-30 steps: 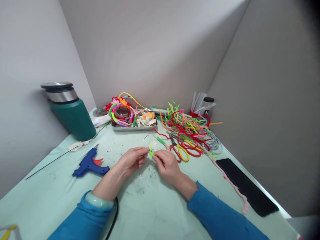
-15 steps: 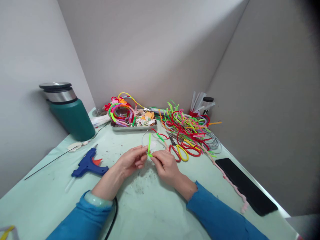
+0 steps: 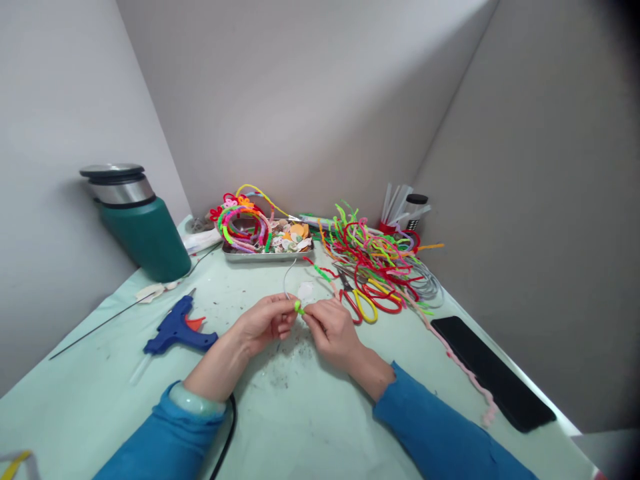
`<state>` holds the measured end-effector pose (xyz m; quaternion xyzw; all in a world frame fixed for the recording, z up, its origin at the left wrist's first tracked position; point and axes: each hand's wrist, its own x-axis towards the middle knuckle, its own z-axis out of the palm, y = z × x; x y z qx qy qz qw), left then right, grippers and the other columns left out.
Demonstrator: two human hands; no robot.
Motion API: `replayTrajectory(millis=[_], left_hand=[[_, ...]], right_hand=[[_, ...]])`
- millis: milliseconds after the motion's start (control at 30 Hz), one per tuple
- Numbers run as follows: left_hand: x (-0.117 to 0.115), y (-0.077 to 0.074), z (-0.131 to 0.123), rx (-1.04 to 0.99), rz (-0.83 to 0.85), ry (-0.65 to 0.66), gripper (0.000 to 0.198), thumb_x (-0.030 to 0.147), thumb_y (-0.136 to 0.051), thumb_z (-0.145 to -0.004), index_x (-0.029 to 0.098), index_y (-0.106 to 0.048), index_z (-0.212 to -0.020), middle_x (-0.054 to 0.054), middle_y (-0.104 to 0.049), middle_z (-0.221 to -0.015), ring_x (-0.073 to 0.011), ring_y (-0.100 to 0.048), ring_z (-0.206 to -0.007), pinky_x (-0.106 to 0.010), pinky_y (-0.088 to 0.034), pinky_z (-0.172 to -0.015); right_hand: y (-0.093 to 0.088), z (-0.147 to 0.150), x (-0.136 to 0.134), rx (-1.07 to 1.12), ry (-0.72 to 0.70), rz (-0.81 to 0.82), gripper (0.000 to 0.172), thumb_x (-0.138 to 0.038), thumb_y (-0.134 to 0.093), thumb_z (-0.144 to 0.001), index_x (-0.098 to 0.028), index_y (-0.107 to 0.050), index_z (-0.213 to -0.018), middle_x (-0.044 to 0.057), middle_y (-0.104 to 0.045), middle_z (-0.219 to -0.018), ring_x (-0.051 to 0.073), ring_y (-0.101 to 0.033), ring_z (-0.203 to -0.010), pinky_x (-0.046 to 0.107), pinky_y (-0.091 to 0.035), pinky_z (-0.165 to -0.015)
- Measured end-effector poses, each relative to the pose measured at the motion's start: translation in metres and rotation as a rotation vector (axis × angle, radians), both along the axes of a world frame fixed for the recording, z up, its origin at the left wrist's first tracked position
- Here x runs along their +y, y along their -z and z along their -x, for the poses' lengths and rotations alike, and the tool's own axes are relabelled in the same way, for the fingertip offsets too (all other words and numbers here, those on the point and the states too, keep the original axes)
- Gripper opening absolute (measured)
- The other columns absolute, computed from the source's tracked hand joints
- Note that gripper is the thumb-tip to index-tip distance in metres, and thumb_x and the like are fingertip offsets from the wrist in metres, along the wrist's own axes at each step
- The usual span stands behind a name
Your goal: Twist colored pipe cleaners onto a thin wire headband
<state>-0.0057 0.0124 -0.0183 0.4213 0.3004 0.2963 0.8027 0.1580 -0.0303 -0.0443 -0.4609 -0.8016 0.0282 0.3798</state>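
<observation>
My left hand (image 3: 270, 320) pinches one side of a lime-green pipe cleaner (image 3: 299, 307), now curled into a small coil between my fingertips. From the other side my right hand (image 3: 333, 328) grips the same piece, thumb and forefinger pressed together. A thin grey wire (image 3: 286, 279) rises in a curve beside my left fingertips; where it ends among them is hidden. Just beyond my right hand lies a wrapped pipe cleaner strand (image 3: 323, 273) in red, green and pink. Scissors with red and yellow handles (image 3: 367, 305) rest to its right.
A blue glue gun (image 3: 177, 328) lies left of my forearm, near a green bottle (image 3: 150, 233). Behind my hands stands a metal tray (image 3: 267, 257) with pipe-cleaner rings and paper scraps. A tangled pipe cleaner pile (image 3: 370, 243) and a black phone (image 3: 493, 373) are on the right.
The upright end of the lime-green pipe cleaner has been bent down and wound into a small coil at my fingertips. Both hands stay in nearly the same place.
</observation>
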Motion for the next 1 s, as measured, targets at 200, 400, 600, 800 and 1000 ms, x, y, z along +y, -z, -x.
replayTrajectory(millis=[200, 400, 600, 800, 1000], left_hand=[[-0.0012, -0.0019, -0.0034, 0.05, -0.064, -0.031, 0.012, 0.019, -0.061, -0.067, 0.016, -0.053, -0.076, 0.006, -0.041, -0.048, -0.0061, -0.037, -0.039, -0.018, -0.032, -0.039], [-0.0027, -0.0049, -0.0085, 0.216, -0.154, -0.128, 0.018, 0.016, -0.061, -0.06, 0.016, -0.051, -0.075, 0.007, -0.044, -0.044, -0.0056, -0.036, -0.036, -0.018, -0.03, -0.038], [0.0003, -0.0043, -0.007, 0.28, -0.191, -0.145, 0.025, 0.014, -0.062, -0.057, 0.013, -0.057, -0.081, 0.001, -0.058, -0.058, -0.0063, -0.042, -0.041, -0.018, -0.03, -0.04], [0.0024, -0.0056, -0.0021, 0.22, -0.17, -0.116, 0.025, 0.021, -0.067, -0.06, 0.011, -0.061, -0.082, -0.001, -0.059, -0.062, -0.0072, -0.046, -0.043, -0.021, -0.036, -0.044], [0.0032, -0.0042, 0.0006, 0.186, -0.125, -0.117, 0.031, 0.022, -0.07, -0.06, 0.011, -0.061, -0.087, -0.002, -0.06, -0.066, -0.0069, -0.047, -0.045, -0.021, -0.035, -0.046]], right_hand=[[0.0006, -0.0008, 0.0004, -0.004, 0.014, 0.002, 0.017, -0.022, -0.042, -0.088, -0.018, -0.057, -0.08, 0.004, -0.06, -0.07, 0.016, -0.052, -0.069, 0.03, -0.033, -0.067], [0.0006, -0.0006, 0.0008, -0.016, 0.029, -0.003, 0.017, -0.022, -0.043, -0.087, -0.018, -0.057, -0.079, 0.004, -0.06, -0.07, 0.016, -0.053, -0.068, 0.029, -0.033, -0.066], [0.0007, -0.0012, 0.0014, 0.005, 0.027, -0.008, 0.018, -0.021, -0.043, -0.087, -0.018, -0.058, -0.079, 0.005, -0.062, -0.07, 0.017, -0.055, -0.069, 0.029, -0.034, -0.067], [0.0017, -0.0024, 0.0018, 0.019, 0.03, 0.007, 0.017, -0.022, -0.043, -0.087, -0.018, -0.059, -0.082, 0.005, -0.063, -0.074, 0.017, -0.055, -0.072, 0.03, -0.035, -0.069], [0.0021, -0.0019, 0.0017, 0.03, 0.042, -0.008, 0.015, -0.02, -0.044, -0.086, -0.019, -0.057, -0.081, 0.004, -0.063, -0.073, 0.017, -0.056, -0.071, 0.03, -0.036, -0.072]])
